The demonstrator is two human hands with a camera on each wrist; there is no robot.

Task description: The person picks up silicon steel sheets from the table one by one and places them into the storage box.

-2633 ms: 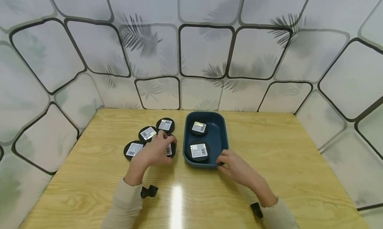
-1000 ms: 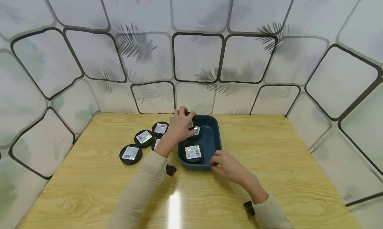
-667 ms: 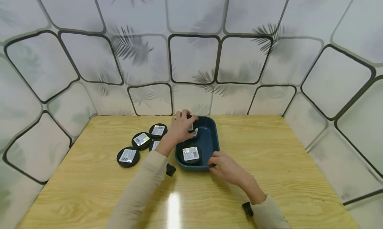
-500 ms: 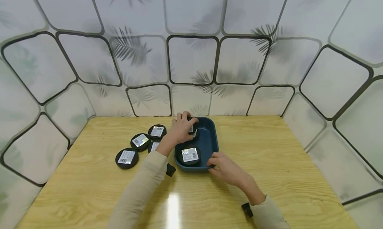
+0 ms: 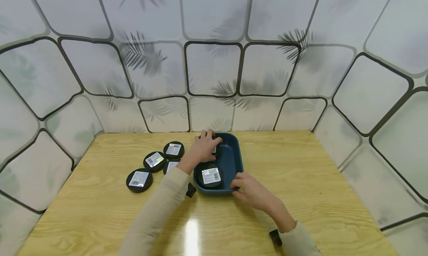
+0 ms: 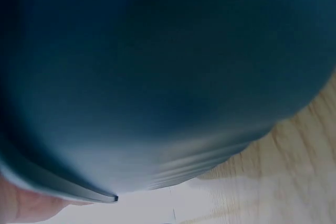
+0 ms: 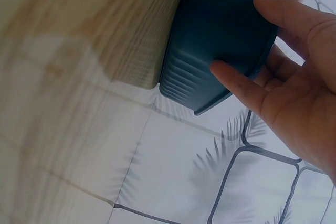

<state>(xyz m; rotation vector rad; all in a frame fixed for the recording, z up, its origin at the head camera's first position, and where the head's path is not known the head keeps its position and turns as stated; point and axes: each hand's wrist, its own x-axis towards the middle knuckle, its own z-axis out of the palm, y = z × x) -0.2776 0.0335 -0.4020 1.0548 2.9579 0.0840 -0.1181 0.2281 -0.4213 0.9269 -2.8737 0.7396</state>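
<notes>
My left hand [image 5: 203, 148] holds a round black container [image 5: 214, 150] with a white label, low inside the far left part of the blue tray [image 5: 231, 157]. That hand mostly covers the container, and whatever lies below it is hidden. Nearer in the tray lies another flat black container [image 5: 210, 176] with a barcode label facing up. My right hand [image 5: 252, 191] grips the tray's near right corner. In the right wrist view its thumb and fingers pinch the rim and wall. The tray's wall [image 6: 173, 87] fills most of the left wrist view, a fingertip at its lower left.
Several similar black containers sit left of the tray: one at the near left [image 5: 139, 180], one behind it [image 5: 155, 161], one farthest back [image 5: 174, 149], and one partly behind the left forearm [image 5: 171, 165]. A patterned cloth wall [image 5: 214, 70] rises behind the wooden table [image 5: 284, 155].
My left hand has carried a container from the group on the left over to the tray, then lowered it into the far left part. The right hand keeps its grip on the corner.
</notes>
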